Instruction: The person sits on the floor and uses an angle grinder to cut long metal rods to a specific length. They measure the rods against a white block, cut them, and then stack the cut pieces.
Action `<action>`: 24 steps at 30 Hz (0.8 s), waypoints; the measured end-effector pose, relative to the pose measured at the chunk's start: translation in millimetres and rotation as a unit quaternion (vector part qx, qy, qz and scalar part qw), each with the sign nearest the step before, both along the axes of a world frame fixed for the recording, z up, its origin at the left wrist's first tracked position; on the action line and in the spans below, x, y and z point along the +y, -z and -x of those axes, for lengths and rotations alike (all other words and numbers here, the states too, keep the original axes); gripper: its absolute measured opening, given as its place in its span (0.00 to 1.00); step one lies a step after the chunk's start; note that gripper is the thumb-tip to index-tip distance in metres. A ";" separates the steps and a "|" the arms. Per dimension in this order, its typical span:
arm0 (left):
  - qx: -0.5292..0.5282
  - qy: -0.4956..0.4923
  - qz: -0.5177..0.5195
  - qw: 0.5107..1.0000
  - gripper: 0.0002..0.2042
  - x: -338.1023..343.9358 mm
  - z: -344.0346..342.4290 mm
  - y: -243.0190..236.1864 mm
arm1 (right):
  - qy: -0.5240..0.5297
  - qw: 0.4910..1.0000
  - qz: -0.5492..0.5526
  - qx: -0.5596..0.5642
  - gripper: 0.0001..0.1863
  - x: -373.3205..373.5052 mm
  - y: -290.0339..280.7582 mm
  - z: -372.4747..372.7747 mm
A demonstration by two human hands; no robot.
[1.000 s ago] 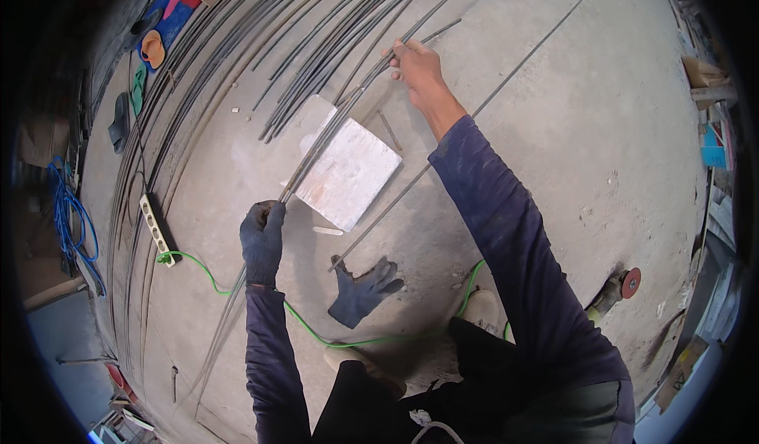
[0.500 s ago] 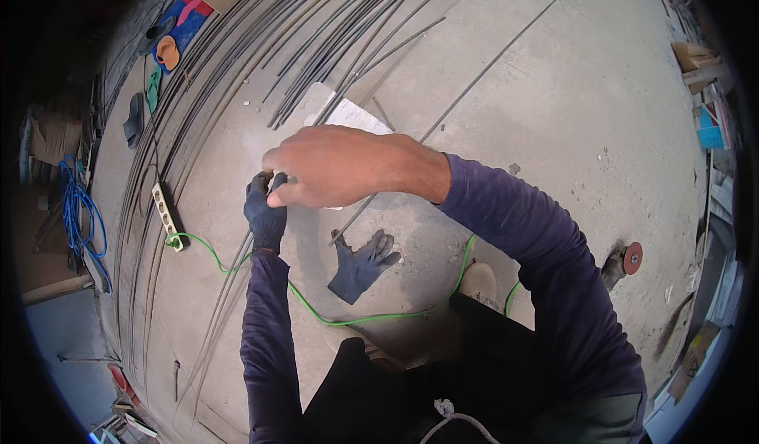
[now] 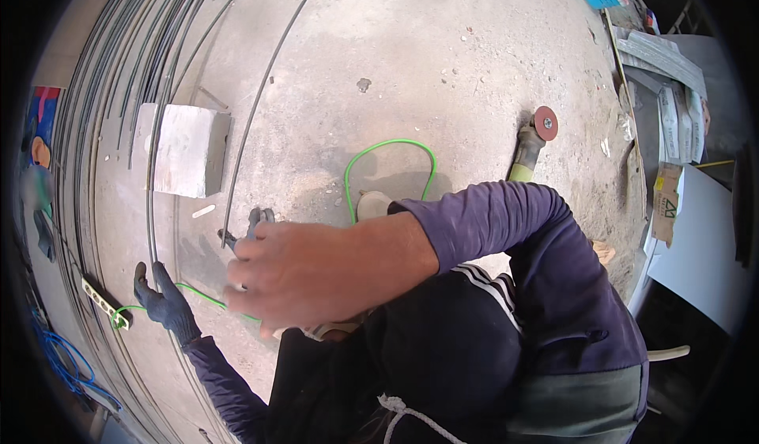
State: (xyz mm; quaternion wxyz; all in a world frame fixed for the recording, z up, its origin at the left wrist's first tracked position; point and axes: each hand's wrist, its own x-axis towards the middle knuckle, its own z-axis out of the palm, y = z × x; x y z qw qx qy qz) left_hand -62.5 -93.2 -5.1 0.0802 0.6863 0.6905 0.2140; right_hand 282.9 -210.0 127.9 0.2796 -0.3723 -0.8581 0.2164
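My left hand (image 3: 166, 304), in a dark glove, grips thin metal rods (image 3: 156, 195) running lengthwise at the left; its thumb and index finger show around them. My bare right hand (image 3: 292, 274) reaches across in front of me over a loose dark glove (image 3: 258, 216), which it largely covers. Its fingers are bent and slightly blurred, their tips hidden, so I cannot tell whether they hold anything. A pale block (image 3: 192, 150) lies under the rods, just beyond my left hand. A single rod (image 3: 262, 96) lies to its right, ending at the loose glove.
An angle grinder (image 3: 524, 155) with a red disc lies to the right, near a looped green cord (image 3: 391, 140). A power strip (image 3: 103, 300), blue cable (image 3: 67, 353) and footwear (image 3: 41, 154) are at the left. Boards and sheets (image 3: 688, 238) line the right edge.
The view has swung right, bringing the grinder more into view. My right hand has left the far part of the rods, crossed toward the left hand, and now sits lower, over the loose glove.
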 end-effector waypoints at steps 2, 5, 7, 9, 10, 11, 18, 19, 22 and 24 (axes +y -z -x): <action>0.021 0.025 0.022 0.999 0.22 -12.0 14.2 -0.2 | 0.208 0.956 0.205 -0.034 0.24 -38.2 42.7 -81.8; 0.068 0.082 0.060 0.993 0.22 -22.7 16.6 -16.4 | 0.616 0.739 0.271 -0.043 0.31 -155.9 107.1 -189.0; 0.078 0.113 0.075 0.988 0.21 -17.2 18.8 -18.7 | 0.774 0.575 0.187 -0.188 0.39 -264.7 156.9 -247.2; 0.091 0.138 0.094 0.982 0.21 -5.6 15.0 -31.8 | 0.848 0.402 0.260 -0.230 0.48 -327.3 177.1 -268.9; 0.098 0.157 0.086 0.979 0.21 2.0 7.2 -35.3 | 0.860 0.367 0.277 -0.219 0.50 -352.8 191.6 -274.5; 0.097 0.182 0.082 0.975 0.21 9.3 -1.7 -38.5 | 0.871 0.335 0.294 -0.208 0.52 -374.9 208.2 -278.2; 0.048 0.293 0.057 0.953 0.22 32.6 -75.4 -63.7 | 0.898 0.359 0.242 -0.084 0.48 -357.3 237.1 -265.7; 0.030 0.310 0.056 0.948 0.22 29.5 -90.7 -63.7 | 0.896 0.375 0.229 -0.064 0.46 -359.4 235.9 -268.5; 0.002 0.388 0.061 0.920 0.21 16.4 -129.9 -55.7 | 0.901 0.357 0.241 -0.057 0.39 -371.0 230.0 -274.4; -0.016 0.434 0.065 0.898 0.21 1.5 -150.9 -51.9 | 0.901 0.359 0.239 0.052 0.34 -368.3 215.9 -279.7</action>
